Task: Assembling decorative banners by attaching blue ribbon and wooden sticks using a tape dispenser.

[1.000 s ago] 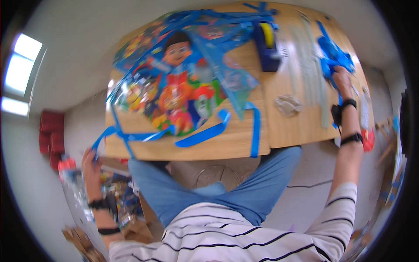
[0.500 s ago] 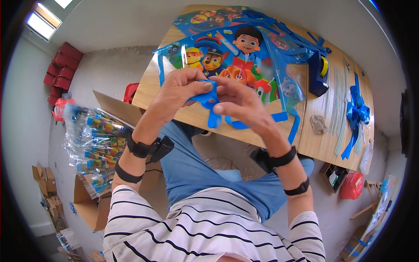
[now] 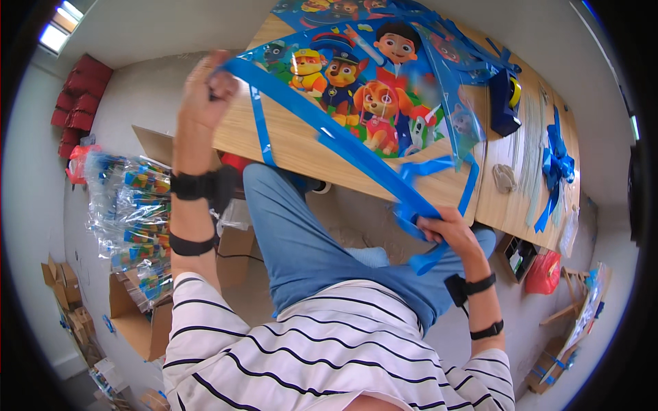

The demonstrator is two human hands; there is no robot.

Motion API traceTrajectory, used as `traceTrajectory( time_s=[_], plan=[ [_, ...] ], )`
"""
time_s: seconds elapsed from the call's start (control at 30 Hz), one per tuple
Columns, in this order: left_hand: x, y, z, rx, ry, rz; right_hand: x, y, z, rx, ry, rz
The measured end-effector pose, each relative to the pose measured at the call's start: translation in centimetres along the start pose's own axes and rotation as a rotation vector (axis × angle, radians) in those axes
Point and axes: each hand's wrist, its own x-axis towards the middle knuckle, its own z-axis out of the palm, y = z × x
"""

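Observation:
A long blue ribbon (image 3: pixel 329 140) runs taut and slanting between my hands. My left hand (image 3: pixel 205 96) is raised at the upper left and pinches one end of it. My right hand (image 3: pixel 445 233) is low at the right, closed on the other end, with loose loops of ribbon hanging around it. Behind the ribbon a colourful cartoon-printed plastic sheet (image 3: pixel 370 89) lies on the wooden table (image 3: pixel 439 188).
A dark blue tape dispenser (image 3: pixel 506 103), a blue ribbon bow (image 3: pixel 556 168), thin pale sticks (image 3: pixel 528 137) and a small grey wad (image 3: pixel 504 178) are on the table's right part. A clear bag of colourful items (image 3: pixel 130 212) sits over cardboard boxes (image 3: pixel 137 322) at my left.
My hands, which met in front of me on the ribbon half a second ago, have drawn apart: the left went up and left, the right down and right, stretching the ribbon.

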Motion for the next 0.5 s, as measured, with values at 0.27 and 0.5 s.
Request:
traceTrajectory(
  time_s=[0.27, 0.5],
  plan=[
    [8.5, -2.4, -1.2, 0.168, 0.435, 0.274, -6.1, 4.3, -3.3, 0.136, 0.221, 0.142],
    [14.0, -5.3, 1.9, 0.621, 0.06, 0.314, -3.2, 1.3, -1.6, 0.181, 0.244, 0.12]
  ],
)
